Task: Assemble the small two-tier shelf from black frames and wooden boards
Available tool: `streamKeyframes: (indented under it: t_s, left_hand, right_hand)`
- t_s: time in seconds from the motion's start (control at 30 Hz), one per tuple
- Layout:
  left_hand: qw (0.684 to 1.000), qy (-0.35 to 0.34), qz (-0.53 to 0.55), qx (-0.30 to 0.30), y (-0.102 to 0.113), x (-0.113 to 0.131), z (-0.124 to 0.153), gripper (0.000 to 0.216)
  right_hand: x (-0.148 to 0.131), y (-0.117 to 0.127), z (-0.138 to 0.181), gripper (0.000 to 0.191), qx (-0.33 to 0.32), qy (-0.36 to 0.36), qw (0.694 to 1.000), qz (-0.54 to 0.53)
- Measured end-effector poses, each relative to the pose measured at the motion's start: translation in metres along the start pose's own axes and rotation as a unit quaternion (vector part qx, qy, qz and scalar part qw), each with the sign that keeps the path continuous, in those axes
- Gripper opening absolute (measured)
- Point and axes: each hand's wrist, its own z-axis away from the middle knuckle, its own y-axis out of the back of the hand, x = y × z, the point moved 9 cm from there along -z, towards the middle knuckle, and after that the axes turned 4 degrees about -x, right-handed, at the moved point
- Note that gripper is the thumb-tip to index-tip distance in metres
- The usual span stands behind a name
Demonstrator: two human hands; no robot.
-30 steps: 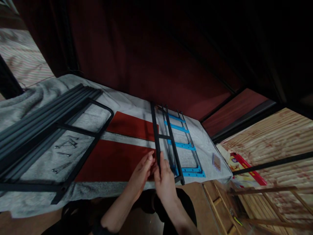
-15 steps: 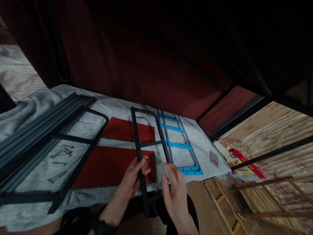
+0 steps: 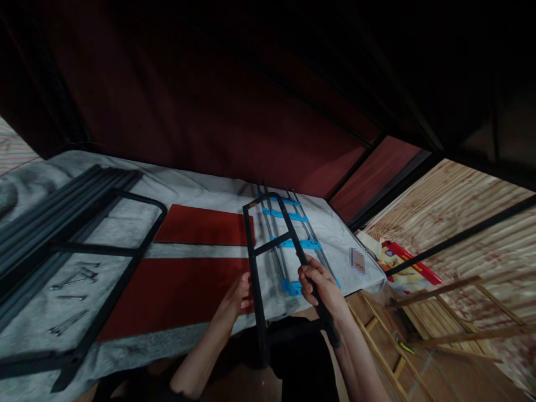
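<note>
A black metal frame (image 3: pixel 273 243) with rounded top corners and a crossbar is held up at a tilt over the table's front edge. My right hand (image 3: pixel 320 282) is closed around its right tube. Just left of the other tube is my left hand (image 3: pixel 234 298), its fingers loosely bent and not wrapped round the metal. Beyond the frame lie thin grey rods with blue crosspieces (image 3: pixel 307 244), partly covered by it. Two red-brown panels (image 3: pixel 180 293) rest on the cloth to the left.
A second black frame (image 3: pixel 140 251) lies at the left beside a bundle of grey tubes (image 3: pixel 69 204). Several bolts or small tools (image 3: pixel 69 297) sit inside that frame. Grey cloth covers the table (image 3: pixel 171 335). Wooden frames (image 3: pixel 444 329) and a red-and-yellow package (image 3: pixel 408 268) are at the right.
The black frame has shifted right and turned, now overlapping the blue-barred rods. My right hand has taken hold of its right tube, and my left hand has let go of the left one.
</note>
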Motion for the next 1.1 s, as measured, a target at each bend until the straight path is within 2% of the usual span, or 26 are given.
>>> streamKeyframes:
  t_s: [0.1, 0.23, 0.43, 0.63, 0.8, 1.1]
  left_hand:
    - [0.995, -0.040, -0.047, 0.074, 0.026, 0.006, -0.006, 0.062]
    - [0.993, -0.058, -0.033, 0.093, 0.045, 0.011, -0.007, 0.047]
    - [0.996, -0.024, -0.030, 0.085, 0.044, 0.012, 0.003, 0.036]
    - [0.996, -0.005, -0.030, 0.083, 0.046, 0.011, 0.002, 0.037]
    - [0.997, 0.001, -0.042, 0.071, 0.048, 0.010, 0.000, 0.042]
    - [0.996, -0.005, -0.038, 0.075, 0.051, 0.011, 0.005, 0.042]
  right_hand:
    - [-0.001, 0.002, -0.015, 0.039, 0.022, 0.023, 0.999, 0.044]
    - [0.012, 0.004, -0.037, 0.041, 0.057, 0.035, 0.993, 0.095]
    - [0.031, -0.004, -0.060, 0.031, 0.064, 0.024, 0.989, 0.134]
    - [0.041, -0.017, -0.077, 0.026, 0.037, 0.024, 0.988, 0.145]
    - [0.045, -0.019, -0.092, 0.026, 0.039, 0.030, 0.989, 0.140]
    - [0.053, -0.028, -0.095, 0.030, 0.019, 0.023, 0.996, 0.079]
